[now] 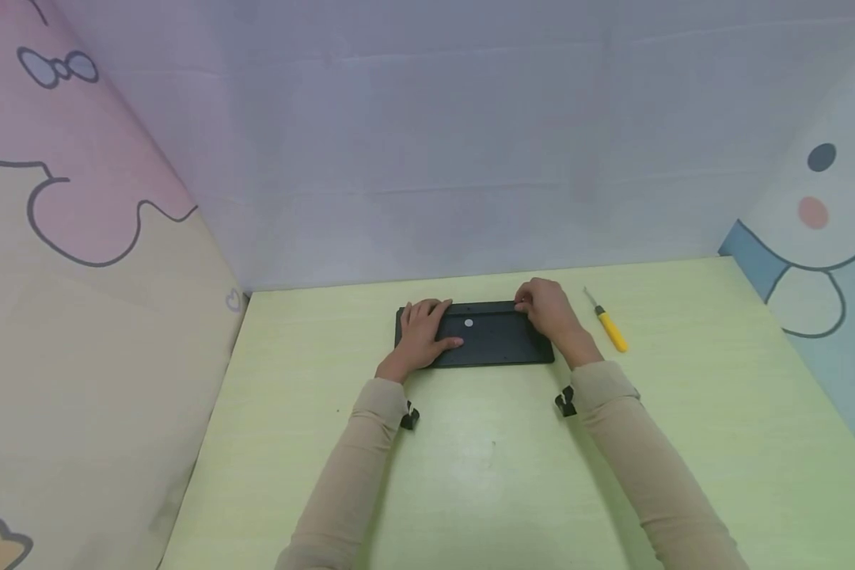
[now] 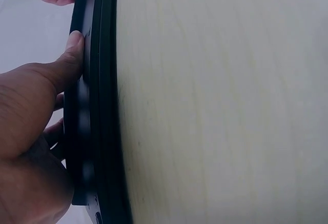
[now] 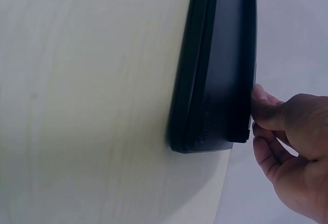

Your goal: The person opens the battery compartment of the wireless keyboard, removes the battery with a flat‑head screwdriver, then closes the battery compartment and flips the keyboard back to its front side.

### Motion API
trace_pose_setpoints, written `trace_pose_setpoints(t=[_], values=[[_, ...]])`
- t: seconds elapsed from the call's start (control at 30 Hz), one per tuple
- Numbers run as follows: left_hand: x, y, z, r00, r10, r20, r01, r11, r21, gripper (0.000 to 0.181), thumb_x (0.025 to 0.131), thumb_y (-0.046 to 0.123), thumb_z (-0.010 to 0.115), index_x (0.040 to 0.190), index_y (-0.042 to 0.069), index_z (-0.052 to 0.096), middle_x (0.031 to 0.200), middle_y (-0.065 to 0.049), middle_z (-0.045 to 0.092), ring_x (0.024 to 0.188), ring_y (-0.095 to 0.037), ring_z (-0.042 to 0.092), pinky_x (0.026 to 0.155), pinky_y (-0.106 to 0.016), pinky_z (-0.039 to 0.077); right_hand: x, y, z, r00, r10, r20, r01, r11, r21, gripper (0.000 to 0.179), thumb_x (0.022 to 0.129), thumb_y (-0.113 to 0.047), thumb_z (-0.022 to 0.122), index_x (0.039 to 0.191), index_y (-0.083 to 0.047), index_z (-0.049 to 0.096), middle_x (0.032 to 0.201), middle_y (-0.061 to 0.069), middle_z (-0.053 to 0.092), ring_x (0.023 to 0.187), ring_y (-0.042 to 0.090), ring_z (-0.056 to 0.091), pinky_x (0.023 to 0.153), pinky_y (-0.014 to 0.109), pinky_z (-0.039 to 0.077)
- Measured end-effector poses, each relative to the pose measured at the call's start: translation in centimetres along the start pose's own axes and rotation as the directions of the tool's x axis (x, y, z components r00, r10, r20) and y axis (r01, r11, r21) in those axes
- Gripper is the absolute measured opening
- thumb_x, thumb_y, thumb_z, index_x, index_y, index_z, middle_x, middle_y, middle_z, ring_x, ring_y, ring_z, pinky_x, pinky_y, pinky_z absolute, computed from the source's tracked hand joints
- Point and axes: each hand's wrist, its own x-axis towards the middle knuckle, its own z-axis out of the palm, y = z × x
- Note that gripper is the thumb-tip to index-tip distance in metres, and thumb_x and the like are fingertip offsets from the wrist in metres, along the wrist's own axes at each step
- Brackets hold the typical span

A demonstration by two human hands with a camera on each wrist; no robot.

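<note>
A black keyboard (image 1: 488, 340) lies with its underside up on the table, showing a raised ridge along its far side and a small round white sticker (image 1: 469, 323). My left hand (image 1: 422, 336) rests spread on its left part, the thumb (image 2: 76, 47) pressing on the surface and the other fingers reaching over the far edge. At the right end of the ridge, the bent fingers and thumb of my right hand (image 1: 547, 307) come together, touching the keyboard's far edge. In the right wrist view these fingertips (image 3: 260, 93) sit against that edge; whether they pinch something small is hidden.
A screwdriver (image 1: 613, 331) with a yellow handle lies to the right of the right hand, its tip pointing away. The pale table (image 1: 484, 475) meets a white cloth wall (image 1: 427, 158) behind. Printed panels stand at both sides.
</note>
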Motion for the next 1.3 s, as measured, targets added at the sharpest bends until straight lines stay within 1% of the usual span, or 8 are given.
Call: trace_pose_setpoints(t=[0.23, 0.37, 0.53, 0.7, 0.8, 0.9, 1.17, 1.3], values=[[-0.2, 0.1, -0.2, 0.999, 0.024, -0.025, -0.025, 0.999, -0.03, 0.077, 0.096, 0.043, 0.069, 0.158, 0.011, 0.037, 0.153, -0.018, 0.042, 0.149, -0.034, 0.033, 0.129, -0.064, 0.006, -0.1, 0.0, -0.1, 1.0, -0.007, -0.016, 0.007, 1.0, 0.015, 0.012, 0.093, -0.008, 0.074, 0.101, 0.002, 0.075, 0.097, 0.02, 0.069, 0.09, 0.035, 0.065, 0.083, 0.049, 0.055], [-0.3, 0.1, -0.2, 0.999, 0.044, -0.031, -0.045, 0.998, -0.035, 0.077, 0.096, 0.045, 0.069, 0.157, 0.011, 0.038, 0.152, -0.018, 0.043, 0.147, -0.034, 0.035, 0.128, -0.064, 0.009, -0.5, 0.0, -0.2, 1.0, -0.019, -0.022, 0.02, 0.999, 0.026, 0.01, 0.093, -0.007, 0.074, 0.099, 0.001, 0.074, 0.097, 0.021, 0.066, 0.091, 0.036, 0.063, 0.084, 0.049, 0.055], [-0.1, 0.1, -0.3, 1.0, 0.018, 0.003, -0.018, 1.0, -0.014, 0.078, 0.095, 0.044, 0.07, 0.159, 0.015, 0.036, 0.155, -0.015, 0.042, 0.15, -0.032, 0.033, 0.129, -0.062, 0.007, -0.7, 0.2, -0.2, 0.999, -0.039, -0.033, 0.04, 0.999, 0.009, 0.008, 0.093, -0.009, 0.074, 0.098, -0.003, 0.073, 0.101, 0.02, 0.065, 0.097, 0.038, 0.057, 0.09, 0.05, 0.05], [0.2, -0.3, -0.2, 1.0, -0.004, 0.02, 0.003, 1.0, 0.02, 0.079, 0.094, 0.047, 0.07, 0.159, 0.018, 0.035, 0.156, -0.012, 0.041, 0.152, -0.03, 0.031, 0.13, -0.06, 0.007, -0.9, 0.3, 0.0, 0.998, -0.055, -0.021, 0.055, 0.998, -0.011, 0.009, 0.096, -0.01, 0.07, 0.103, -0.004, 0.071, 0.105, 0.02, 0.066, 0.098, 0.039, 0.056, 0.09, 0.052, 0.048], [0.1, -0.3, -0.3, 1.0, 0.0, 0.01, 0.0, 1.0, 0.017, 0.078, 0.094, 0.046, 0.071, 0.158, 0.018, 0.037, 0.155, -0.013, 0.043, 0.151, -0.031, 0.032, 0.13, -0.061, 0.008, -1.1, 0.4, 0.0, 0.997, -0.075, -0.022, 0.075, 0.997, -0.023, 0.012, 0.098, -0.01, 0.067, 0.107, -0.003, 0.071, 0.105, 0.02, 0.066, 0.098, 0.038, 0.057, 0.091, 0.051, 0.048], [0.0, -0.2, -0.4, 1.0, 0.008, 0.007, -0.008, 1.0, 0.017, 0.078, 0.094, 0.046, 0.071, 0.158, 0.016, 0.038, 0.154, -0.014, 0.043, 0.151, -0.032, 0.033, 0.129, -0.062, 0.01, -1.1, 0.5, 0.0, 0.994, -0.104, -0.032, 0.103, 0.994, -0.037, 0.013, 0.097, -0.007, 0.067, 0.108, -0.001, 0.073, 0.103, 0.02, 0.066, 0.096, 0.037, 0.058, 0.091, 0.05, 0.048], [-0.2, 0.0, -0.6, 1.0, 0.011, 0.012, -0.012, 1.0, 0.018, 0.078, 0.094, 0.046, 0.071, 0.158, 0.016, 0.037, 0.155, -0.014, 0.043, 0.151, -0.032, 0.033, 0.129, -0.062, 0.011, -1.1, 0.6, -0.3, 0.984, -0.166, -0.059, 0.164, 0.986, -0.04, 0.009, 0.094, -0.004, 0.07, 0.102, 0.0, 0.074, 0.097, 0.02, 0.067, 0.093, 0.037, 0.058, 0.09, 0.05, 0.047], [-0.2, 0.2, -0.7, 1.0, 0.014, 0.009, -0.015, 1.0, 0.022, 0.078, 0.094, 0.046, 0.071, 0.158, 0.016, 0.037, 0.155, -0.014, 0.043, 0.151, -0.032, 0.034, 0.129, -0.062, 0.011, -1.0, 0.7, -0.6, 0.983, -0.175, -0.06, 0.173, 0.984, -0.041, 0.009, 0.095, -0.004, 0.07, 0.101, 0.001, 0.073, 0.097, 0.02, 0.067, 0.093, 0.038, 0.058, 0.09, 0.05, 0.047]])
